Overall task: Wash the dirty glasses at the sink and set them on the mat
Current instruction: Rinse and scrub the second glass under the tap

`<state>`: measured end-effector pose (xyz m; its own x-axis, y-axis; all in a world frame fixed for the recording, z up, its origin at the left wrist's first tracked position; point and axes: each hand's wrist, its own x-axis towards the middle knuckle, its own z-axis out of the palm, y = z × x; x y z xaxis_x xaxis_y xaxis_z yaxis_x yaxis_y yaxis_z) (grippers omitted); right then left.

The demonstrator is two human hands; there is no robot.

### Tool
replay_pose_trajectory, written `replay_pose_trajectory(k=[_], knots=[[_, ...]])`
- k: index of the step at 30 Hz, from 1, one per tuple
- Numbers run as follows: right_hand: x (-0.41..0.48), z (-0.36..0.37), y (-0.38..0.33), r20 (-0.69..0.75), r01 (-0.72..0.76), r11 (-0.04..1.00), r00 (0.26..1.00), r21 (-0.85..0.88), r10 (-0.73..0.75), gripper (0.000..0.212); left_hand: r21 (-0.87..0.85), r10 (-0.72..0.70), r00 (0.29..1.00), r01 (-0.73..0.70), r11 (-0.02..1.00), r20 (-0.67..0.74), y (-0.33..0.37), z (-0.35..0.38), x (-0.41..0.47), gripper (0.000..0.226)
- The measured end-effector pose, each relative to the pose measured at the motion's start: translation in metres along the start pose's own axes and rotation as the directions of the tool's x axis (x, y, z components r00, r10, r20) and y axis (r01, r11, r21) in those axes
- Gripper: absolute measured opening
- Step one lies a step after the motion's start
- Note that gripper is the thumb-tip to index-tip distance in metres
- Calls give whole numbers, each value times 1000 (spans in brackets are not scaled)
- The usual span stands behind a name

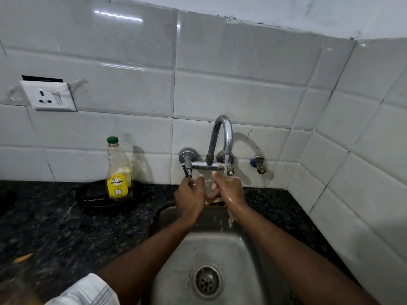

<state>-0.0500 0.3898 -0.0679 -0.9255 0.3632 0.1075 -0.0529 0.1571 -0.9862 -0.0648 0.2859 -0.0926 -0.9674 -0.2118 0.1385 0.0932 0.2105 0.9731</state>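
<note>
White tiled walls meet in a corner above a dark speckled counter (66, 227) with a steel sink (220, 245) set into it. Over the sink's back edge, both hands close on a clear glass (209, 194) held between them. The right hand (231, 190) wraps its fingers round the glass, and they show through its wall, with the thumb raised at the rim. The left hand (189, 199) curls against the glass's left side, back of the hand toward the camera. A little amber liquid sits at the bottom of the glass. Water (226, 164) runs from the curved tap spout (221, 137) onto the wet right hand and drips off the wrist into the basin. Both forearms reach forward and up from the bottom edge, crossing over the basin on either side of the drain (207, 280). On the counter's back edge, left of the sink, a green-capped bottle (119, 172) with a yellow label stands on a black dish (94, 194). A white wall socket (49, 96) is mounted on the tiles above it, and a small valve (258, 165) sticks out right of the tap. A white cloth (88, 291) shows at the bottom left.
</note>
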Motion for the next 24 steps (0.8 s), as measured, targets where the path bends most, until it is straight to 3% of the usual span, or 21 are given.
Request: replay_pose_trajectory(k=[1, 2, 4, 5, 6, 7, 9, 10, 11, 12, 13, 14, 15, 16, 17, 18, 20, 21, 22, 23, 24], knots=[[1, 1, -2, -16, 2, 1000, 1000, 4, -2, 38, 23, 117, 992, -116, 993, -54, -2, 0, -3, 25], [0, -1, -2, -8, 40, 999, 999, -31, -40, 38, -6, 118, 992, -118, 993, -42, -2, -2, -1, 22], [-8, -3, -3, 61, 182, 965, 983, -186, -174, 36, -155, -184, 961, 218, 964, 205, 3, -8, 7, 29], [-11, -4, -2, 89, 234, 937, 972, -260, -218, 34, -164, -345, 858, 430, 888, 380, 8, -13, 9, 33], [-11, -6, 0, 85, 251, 919, 968, -305, -237, 33, -143, -417, 775, 536, 832, 475, 9, -15, 9, 35], [-10, -5, 2, 61, 245, 917, 969, -315, -238, 35, -137, -433, 772, 546, 826, 465, 8, -14, 8, 37], [-5, 3, 5, -26, 112, 969, 992, -221, -121, 39, -139, -271, 941, 301, 943, 203, 1, -6, 5, 35], [-4, 7, 3, -59, 23, 988, 998, -153, -32, 40, -88, -58, 997, 61, 994, 44, -1, -5, 1, 30], [-4, 8, 0, -81, -5, 993, 997, -116, -4, 40, -53, 109, 993, -112, 992, -49, -3, -4, -2, 23], [-4, 7, 1, -71, 45, 990, 996, -132, -55, 39, -45, 150, 987, -153, 987, -66, -5, -4, -2, 21], [-6, 5, 1, -22, 148, 970, 988, -194, -155, 39, -111, 55, 998, -55, 992, 0, -2, -7, 3, 22], [-9, 3, 1, 55, 262, 926, 965, -270, -257, 39, -191, -130, 981, 156, 969, 143, 2, -10, 9, 27], [-11, 1, 2, 108, 333, 878, 943, -343, -315, 39, -185, -328, 877, 409, 894, 351, 8, -15, 11, 33], [-11, -1, 2, 118, 347, 855, 937, -385, -327, 39, -119, -438, 744, 563, 818, 505, 14, -21, 11, 37], [-9, -2, 2, 101, 332, 860, 943, -387, -318, 37, -81, -470, 704, 595, 800, 532, 16, -21, 10, 38], [-7, -2, 2, 67, 299, 884, 953, -359, -295, 35, -94, -444, 763, 543, 834, 470, 14, -17, 9, 38], [-3, 1, -2, -18, 206, 945, 976, -254, -218, 35, -127, -140, 980, 158, 979, 142, 7, -6, 3, 33], [0, 1, -5, -44, 191, 954, 978, -230, -206, 37, -96, 35, 999, -34, 995, 16, 3, -2, 0, 28], [3, -1, -5, -27, 227, 943, 970, -243, -240, 38, -71, 104, 994, -105, 992, -24, -1, 2, 1, 26], [3, -4, -5, 33, 308, 905, 949, -293, -313, 39, -116, 31, 999, -27, 993, 32, 0, 2, 4, 28], [3, -7, -4, 119, 410, 837, 911, -362, -395, 40, -201, -131, 975, 166, 965, 177, 2, 0, 9, 35]])
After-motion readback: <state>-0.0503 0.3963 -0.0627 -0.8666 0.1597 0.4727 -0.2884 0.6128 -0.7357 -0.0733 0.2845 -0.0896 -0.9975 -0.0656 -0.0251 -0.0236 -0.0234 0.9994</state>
